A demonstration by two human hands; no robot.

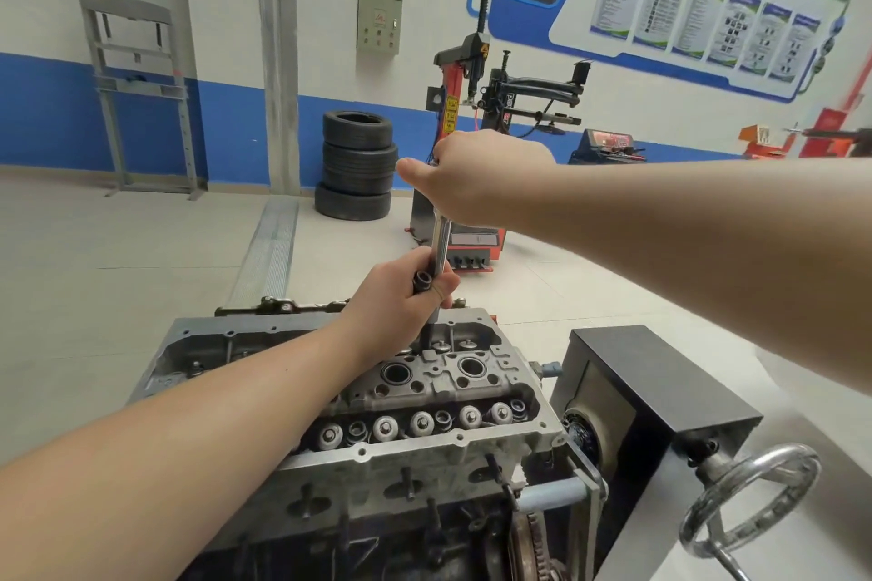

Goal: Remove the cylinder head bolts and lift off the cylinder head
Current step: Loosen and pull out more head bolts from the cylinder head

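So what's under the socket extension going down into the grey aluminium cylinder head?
The dark socket extension drops from the left hand into the grey aluminium cylinder head beside round valve spring caps. The bolt beneath it is hidden by the tool.

Bare metal on my stand, mostly dull, some bright.

I see the cylinder head (424, 396) as rough, matt grey cast metal with shinier valve caps; the wrench handle (441, 245) is polished, glossy steel; the stand's box (660, 384) looks smooth, matt black, the handwheel (750, 500) bright chromed metal, and the stacked tyres (357, 165) matt black rubber.
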